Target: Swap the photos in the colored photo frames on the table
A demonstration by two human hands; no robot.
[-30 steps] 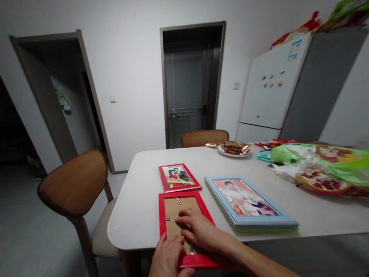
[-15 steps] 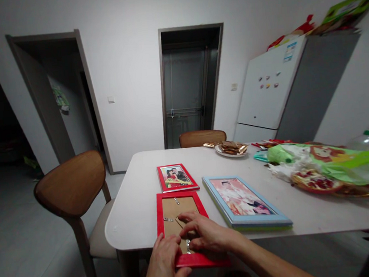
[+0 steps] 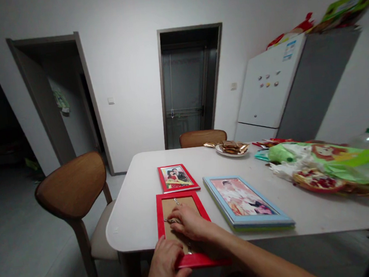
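Note:
A red picture frame lies face down at the table's front edge, its near end jutting over it. Its brown backing board shows. My left hand grips the near left corner, thumb under the rim and fingers on top. My right hand is closed over the board, fingertips bent at the metal clip by the left side; the fingers partly hide it. Another metal clip sits at the far end. Beyond lies a red framed photo, picture up. To the right are stacked frames, a light blue one on top.
Wrapped snacks fill a plate at the back. An opened pomegranate and a green plastic bag lie on the right. One wooden chair stands left of the table, another chair behind it.
My right hand has shifted up and left over the backing board, from near its middle to the left clip. My left hand keeps its hold on the frame's corner.

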